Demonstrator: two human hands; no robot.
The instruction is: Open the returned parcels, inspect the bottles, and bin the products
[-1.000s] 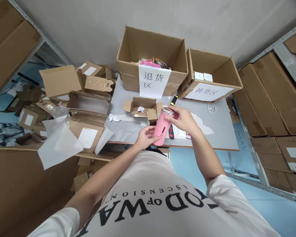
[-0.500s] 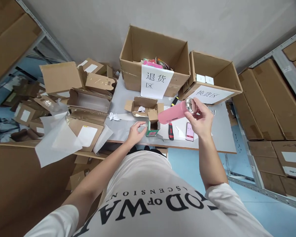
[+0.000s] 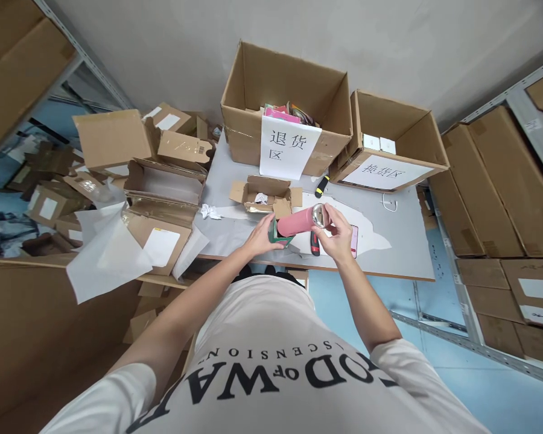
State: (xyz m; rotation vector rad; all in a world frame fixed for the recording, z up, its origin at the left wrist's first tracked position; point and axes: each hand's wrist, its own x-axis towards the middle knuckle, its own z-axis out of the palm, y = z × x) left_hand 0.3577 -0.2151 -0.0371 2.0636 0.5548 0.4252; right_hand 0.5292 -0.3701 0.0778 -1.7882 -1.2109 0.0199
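Near the front of the table my left hand grips a small green box, its top flap up. My right hand holds a pink vacuum flask by its shiny silver cap end. The flask lies tilted, its base at the mouth of the green box; whether it is inside cannot be made out. Below the flask lies a red and black box cutter. A phone is partly covered by my right hand.
Behind stand two large cartons with paper signs, a left carton and a right carton. An open small carton and a yellow-black cutter lie on the table. Empty boxes pile up at left.
My right hand has brought the flask left and down to the green box. My left hand has moved right and closed on that box, which is now tilted.
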